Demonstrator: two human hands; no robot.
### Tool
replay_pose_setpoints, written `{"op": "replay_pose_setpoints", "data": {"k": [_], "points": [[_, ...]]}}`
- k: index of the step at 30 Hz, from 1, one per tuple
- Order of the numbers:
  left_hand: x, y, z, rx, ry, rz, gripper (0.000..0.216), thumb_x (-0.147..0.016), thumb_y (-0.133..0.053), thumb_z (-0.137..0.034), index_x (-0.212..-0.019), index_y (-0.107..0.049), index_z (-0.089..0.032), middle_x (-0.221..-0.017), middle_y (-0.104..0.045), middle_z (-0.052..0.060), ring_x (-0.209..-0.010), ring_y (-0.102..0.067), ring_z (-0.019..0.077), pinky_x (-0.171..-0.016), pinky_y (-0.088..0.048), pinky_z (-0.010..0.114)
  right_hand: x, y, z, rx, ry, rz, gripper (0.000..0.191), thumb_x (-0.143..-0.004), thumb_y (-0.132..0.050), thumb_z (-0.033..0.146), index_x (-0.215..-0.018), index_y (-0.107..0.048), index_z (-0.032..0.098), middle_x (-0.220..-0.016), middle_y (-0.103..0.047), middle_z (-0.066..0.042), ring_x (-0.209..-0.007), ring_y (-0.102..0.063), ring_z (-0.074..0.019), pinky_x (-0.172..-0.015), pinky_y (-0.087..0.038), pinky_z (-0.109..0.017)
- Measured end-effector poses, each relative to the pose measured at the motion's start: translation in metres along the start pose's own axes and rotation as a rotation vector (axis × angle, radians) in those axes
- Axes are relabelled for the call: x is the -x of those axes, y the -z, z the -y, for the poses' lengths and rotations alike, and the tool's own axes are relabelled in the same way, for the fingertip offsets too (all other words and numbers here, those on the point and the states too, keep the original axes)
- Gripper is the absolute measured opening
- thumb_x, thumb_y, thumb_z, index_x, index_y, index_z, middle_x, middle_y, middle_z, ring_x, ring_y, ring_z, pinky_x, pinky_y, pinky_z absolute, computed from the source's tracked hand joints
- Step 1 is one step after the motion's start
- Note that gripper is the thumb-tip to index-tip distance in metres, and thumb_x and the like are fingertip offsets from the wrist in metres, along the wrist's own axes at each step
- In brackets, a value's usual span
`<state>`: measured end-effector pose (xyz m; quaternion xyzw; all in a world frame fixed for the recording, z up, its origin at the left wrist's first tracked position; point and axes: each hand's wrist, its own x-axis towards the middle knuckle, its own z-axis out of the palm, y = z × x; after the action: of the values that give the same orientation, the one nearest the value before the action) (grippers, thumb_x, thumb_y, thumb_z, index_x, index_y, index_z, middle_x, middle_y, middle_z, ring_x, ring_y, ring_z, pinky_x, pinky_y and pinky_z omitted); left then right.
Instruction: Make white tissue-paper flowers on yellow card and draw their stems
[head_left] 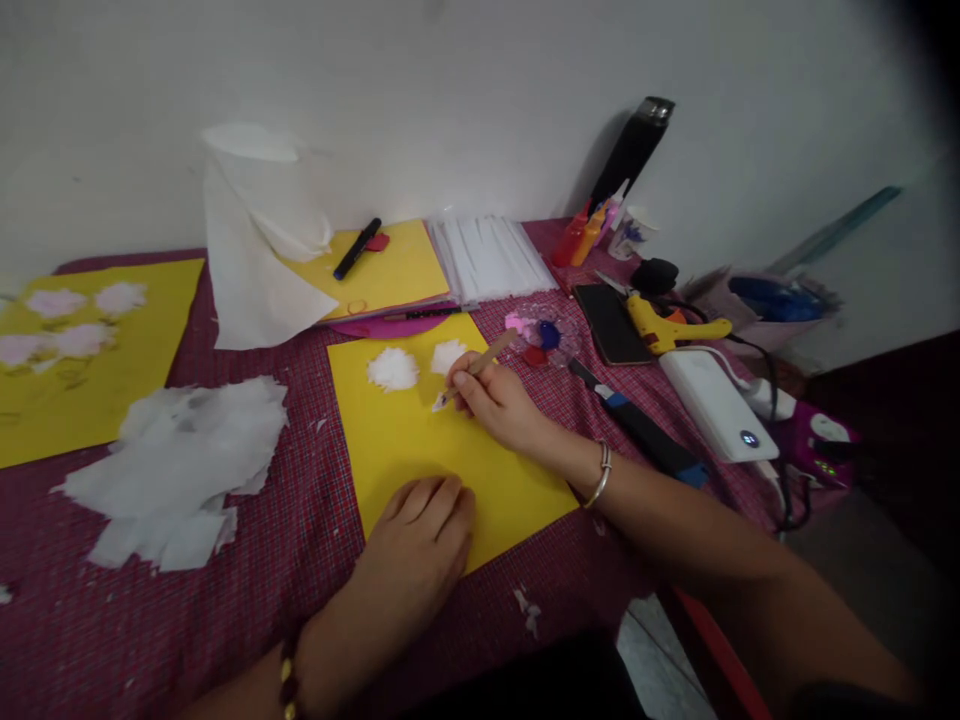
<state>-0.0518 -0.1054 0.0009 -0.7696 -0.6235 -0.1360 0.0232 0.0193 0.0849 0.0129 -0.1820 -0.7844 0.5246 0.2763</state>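
Note:
A yellow paper sheet (420, 440) lies on the red checked tablecloth in front of me. Two white fluffy tissue tufts (392, 369) sit near its far edge. My right hand (499, 402) is closed around a wooden-handled brush (480, 366), its tip touching the sheet just below the right tuft. My left hand (420, 545) rests flat on the sheet's near edge, fingers together, holding nothing.
A pile of torn white tissue (176, 465) lies to the left, beyond it another yellow sheet with pink tufts (75, 345). A paint palette (544, 335), phone, yellow glue gun (664, 325), white power bank (712, 400) and bottles (585, 235) crowd the right.

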Motion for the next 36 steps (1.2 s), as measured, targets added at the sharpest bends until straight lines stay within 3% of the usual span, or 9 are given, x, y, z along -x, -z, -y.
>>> {"op": "replay_pose_setpoints", "data": {"k": [6, 20, 23, 28, 32, 36], "points": [[-0.001, 0.001, 0.002, 0.028, -0.001, 0.011, 0.028, -0.088, -0.049, -0.014, -0.114, -0.059, -0.011, -0.112, -0.064, 0.011, -0.103, -0.056, 0.0263, -0.089, -0.048, 0.041, 0.0, -0.001, 0.01, 0.384, 0.108, 0.111, 0.02, -0.094, -0.035, 0.026, -0.083, -0.05, 0.018, -0.078, -0.056, -0.004, -0.069, -0.053, -0.0147, -0.065, -0.04, -0.029], [0.001, 0.002, 0.002, 0.056, -0.005, 0.041, 0.03, -0.088, -0.05, -0.013, -0.117, -0.057, -0.011, -0.115, -0.062, 0.012, -0.106, -0.055, 0.0267, -0.091, -0.046, 0.041, 0.0, -0.001, 0.014, 0.41, 0.089, 0.225, 0.019, -0.094, -0.038, 0.025, -0.085, -0.054, 0.02, -0.079, -0.058, -0.004, -0.072, -0.051, -0.0171, -0.071, -0.038, -0.031], [0.0, 0.004, 0.002, 0.053, -0.002, 0.042, 0.029, -0.088, -0.052, -0.014, -0.116, -0.058, -0.011, -0.114, -0.063, 0.012, -0.104, -0.055, 0.0267, -0.09, -0.046, 0.041, 0.002, 0.005, 0.022, 0.3, 0.096, 0.134, 0.019, -0.094, -0.04, 0.025, -0.083, -0.054, 0.019, -0.078, -0.057, -0.003, -0.07, -0.052, -0.0152, -0.069, -0.039, -0.03], [-0.002, 0.003, 0.002, 0.071, -0.004, 0.033, 0.029, -0.086, -0.055, -0.014, -0.114, -0.058, -0.01, -0.112, -0.063, 0.012, -0.103, -0.056, 0.0273, -0.088, -0.048, 0.042, 0.003, 0.015, 0.028, -0.109, -0.016, -0.107, 0.02, -0.095, -0.043, 0.03, -0.082, -0.053, 0.02, -0.064, -0.05, 0.003, -0.055, -0.049, -0.0101, -0.053, -0.039, -0.024], [-0.004, 0.006, 0.002, 0.1, 0.018, 0.056, 0.028, -0.087, -0.054, -0.016, -0.115, -0.057, -0.011, -0.113, -0.063, 0.011, -0.103, -0.055, 0.0269, -0.09, -0.048, 0.043, 0.006, 0.015, 0.024, -0.345, -0.112, -0.172, 0.018, -0.089, -0.051, 0.033, -0.079, -0.055, 0.019, -0.059, -0.05, 0.004, -0.05, -0.048, -0.0089, -0.047, -0.038, -0.021], [0.003, 0.028, -0.001, 0.137, 0.022, 0.127, 0.033, -0.091, -0.051, -0.017, -0.123, -0.053, -0.012, -0.123, -0.059, 0.01, -0.114, -0.052, 0.0233, -0.1, -0.044, 0.038, 0.017, 0.01, 0.018, -0.56, -0.376, -0.169, 0.02, -0.08, -0.063, 0.037, -0.075, -0.056, 0.019, -0.053, -0.052, 0.004, -0.046, -0.046, -0.0077, -0.042, -0.033, -0.019]]}}
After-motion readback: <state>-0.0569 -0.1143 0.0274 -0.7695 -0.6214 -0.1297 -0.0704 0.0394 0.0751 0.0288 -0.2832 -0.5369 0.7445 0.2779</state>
